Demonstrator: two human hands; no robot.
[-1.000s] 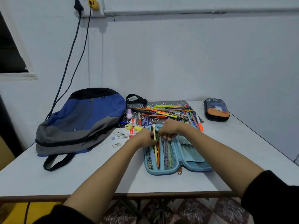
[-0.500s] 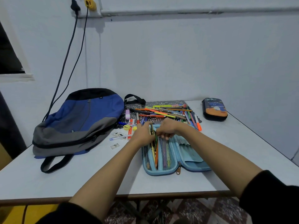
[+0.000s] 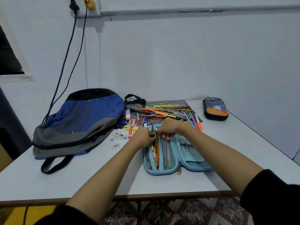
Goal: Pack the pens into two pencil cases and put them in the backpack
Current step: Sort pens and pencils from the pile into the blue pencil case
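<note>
Packing advances: left hand (image 3: 143, 135) has closed in on the right hand (image 3: 168, 128) over the open case (image 3: 194, 169) on the table (image 3: 81, 181), pinching pencils (image 3: 156, 148) into its mesh pocket; the right's grip, curled, is unclear. Most pens (image 3: 167, 112) lie loose beyond; backpack (image 3: 78, 122) waits.

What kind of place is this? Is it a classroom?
Most likely a plain room at home or a study corner, though I can't be sure. Clues: a bare white wall with plugs, one simple table, and a backpack, loose pens and an open pencil case on it.
</note>
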